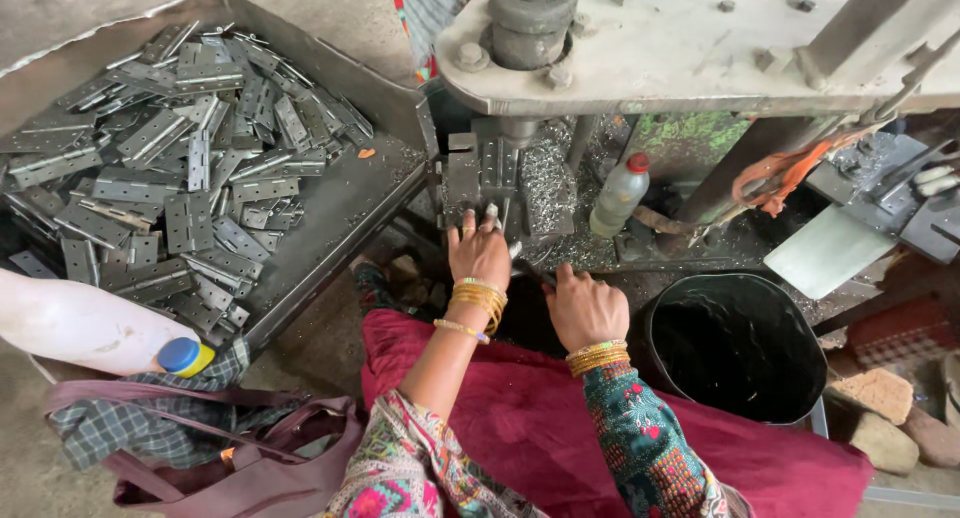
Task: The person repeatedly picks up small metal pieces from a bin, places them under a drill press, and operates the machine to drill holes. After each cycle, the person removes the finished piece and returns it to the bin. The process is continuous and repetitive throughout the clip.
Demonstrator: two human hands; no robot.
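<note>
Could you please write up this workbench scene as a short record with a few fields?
Setting: a metal press machine seen from above, with a person seated before it
Left hand: fingers on a hinge set on the machine bed
Right hand: resting at the bed's edge, knuckles up; what it grips cannot be told
Tray: at the left, heaped with metal hinges
Bottle: clear, red cap, standing on the bed
Bucket: black, right of the hands
Lap: a red cloth
</note>
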